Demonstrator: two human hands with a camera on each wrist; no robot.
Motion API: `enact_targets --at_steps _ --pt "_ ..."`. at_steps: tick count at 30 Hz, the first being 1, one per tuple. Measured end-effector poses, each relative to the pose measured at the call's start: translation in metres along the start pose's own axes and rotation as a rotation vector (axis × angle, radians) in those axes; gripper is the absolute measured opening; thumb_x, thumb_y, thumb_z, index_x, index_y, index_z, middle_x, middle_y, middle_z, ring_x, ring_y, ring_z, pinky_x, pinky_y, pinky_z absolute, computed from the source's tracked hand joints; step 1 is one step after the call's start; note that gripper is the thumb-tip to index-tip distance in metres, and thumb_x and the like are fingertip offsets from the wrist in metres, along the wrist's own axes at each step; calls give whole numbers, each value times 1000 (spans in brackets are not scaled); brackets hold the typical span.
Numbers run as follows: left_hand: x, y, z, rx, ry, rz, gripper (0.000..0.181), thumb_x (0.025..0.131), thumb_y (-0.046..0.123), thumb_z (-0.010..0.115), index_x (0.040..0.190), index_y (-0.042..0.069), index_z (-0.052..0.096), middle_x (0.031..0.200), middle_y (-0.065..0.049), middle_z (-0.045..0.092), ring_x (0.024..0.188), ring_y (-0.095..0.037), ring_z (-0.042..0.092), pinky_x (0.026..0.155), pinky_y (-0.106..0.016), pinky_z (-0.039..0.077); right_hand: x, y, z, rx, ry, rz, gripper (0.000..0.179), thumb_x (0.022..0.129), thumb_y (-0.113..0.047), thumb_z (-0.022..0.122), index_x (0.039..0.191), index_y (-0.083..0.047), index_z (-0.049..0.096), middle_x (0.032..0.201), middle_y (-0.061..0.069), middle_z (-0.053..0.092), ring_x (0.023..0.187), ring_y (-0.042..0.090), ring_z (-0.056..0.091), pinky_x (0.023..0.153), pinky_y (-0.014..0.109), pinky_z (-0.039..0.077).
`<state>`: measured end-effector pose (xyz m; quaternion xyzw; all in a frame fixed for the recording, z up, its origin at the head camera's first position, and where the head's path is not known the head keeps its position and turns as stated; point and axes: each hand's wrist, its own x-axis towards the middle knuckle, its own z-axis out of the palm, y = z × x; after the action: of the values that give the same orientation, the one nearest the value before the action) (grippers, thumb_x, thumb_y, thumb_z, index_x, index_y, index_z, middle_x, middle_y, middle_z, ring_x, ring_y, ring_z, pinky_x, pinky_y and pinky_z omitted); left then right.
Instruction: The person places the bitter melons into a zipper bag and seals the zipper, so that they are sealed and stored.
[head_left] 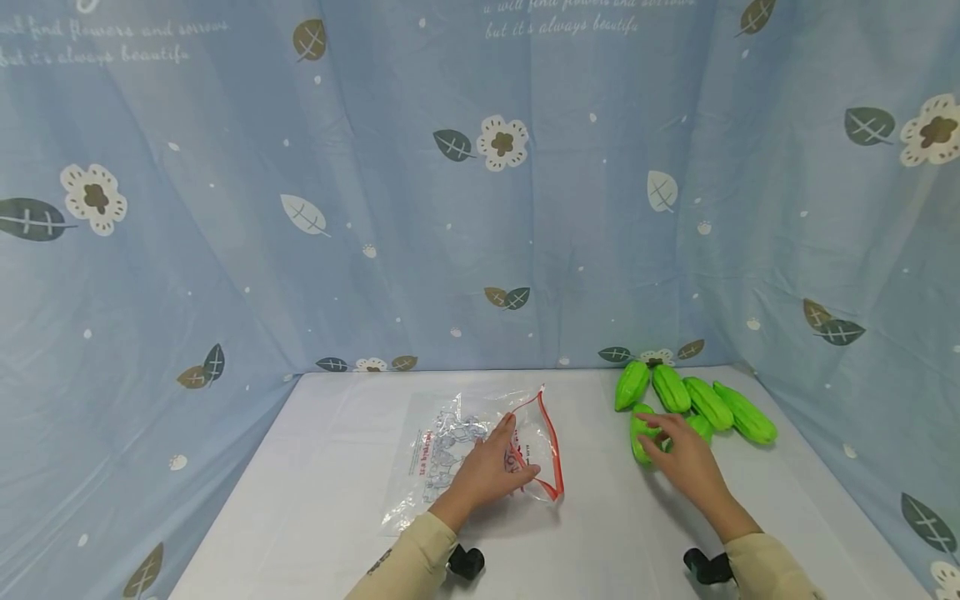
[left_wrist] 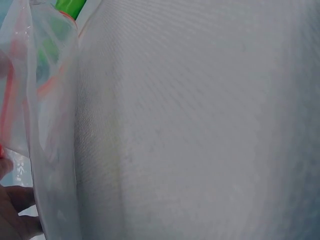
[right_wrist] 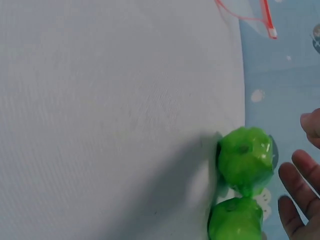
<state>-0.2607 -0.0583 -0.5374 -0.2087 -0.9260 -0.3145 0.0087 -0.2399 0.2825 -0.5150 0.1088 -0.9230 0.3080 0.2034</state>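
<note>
A clear plastic zip bag [head_left: 455, 475] with a red strip lies on the white table, its mouth gaping to the right. My left hand [head_left: 489, 468] rests on the bag near that mouth, fingers and thumb spread. In the left wrist view, clear film [left_wrist: 55, 165] stands in front of the left hand [left_wrist: 17, 210]. My right hand [head_left: 686, 461] hovers over the nearest green ridged gourd [head_left: 641, 433], thumb and fingers apart with nothing between them. In the right wrist view, the right hand [right_wrist: 302, 187] is beyond two gourds [right_wrist: 245, 157]. Part of another gourd is hidden behind the right hand.
Several more green gourds [head_left: 707, 402] lie grouped at the table's back right. Blue printed cloth [head_left: 420, 250] hangs behind and along both sides of the white table [head_left: 315, 467]. Black wrist devices [head_left: 467, 563] show beneath the sleeves.
</note>
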Motion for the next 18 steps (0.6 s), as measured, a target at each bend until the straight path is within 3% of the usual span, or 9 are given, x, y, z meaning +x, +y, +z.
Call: enact_targets --at_steps 3,7,13,16,18 --pt "0 0 0 3 1 7 97 89 59 67 160 4 30 165 -11 30 147 -32 36 119 -61 26 1 4 1 -20 25 4 40 90 -10 78 128 -5 69 118 19 63 92 32 65 61 34 52" --pt "0 0 0 7 2 10 97 89 59 67 159 3 30 165 -11 30 147 -32 37 118 -62 27 1 9 4 -39 62 0 41 87 -10 80 126 -5 70 120 24 61 104 44 63 78 57 54" --pt "-1 0 0 11 2 6 97 89 59 67 159 4 31 166 -10 30 148 -32 36 118 -61 27 4 14 6 -59 52 7 42 87 -12 80 127 -4 69 124 30 60 117 53 54 103 76 31" --pt "-1 0 0 9 1 9 97 89 60 67 159 3 31 165 -11 30 148 -33 36 118 -61 27 5 16 7 -75 24 17 43 88 -13 79 128 -2 68 128 31 60 123 53 52 108 81 17" --pt "-1 0 1 9 -1 11 97 89 60 67 160 3 30 165 -12 30 148 -34 36 118 -61 27 6 17 7 -90 2 21 44 89 -16 78 129 -2 67 129 31 61 123 53 52 109 80 14"
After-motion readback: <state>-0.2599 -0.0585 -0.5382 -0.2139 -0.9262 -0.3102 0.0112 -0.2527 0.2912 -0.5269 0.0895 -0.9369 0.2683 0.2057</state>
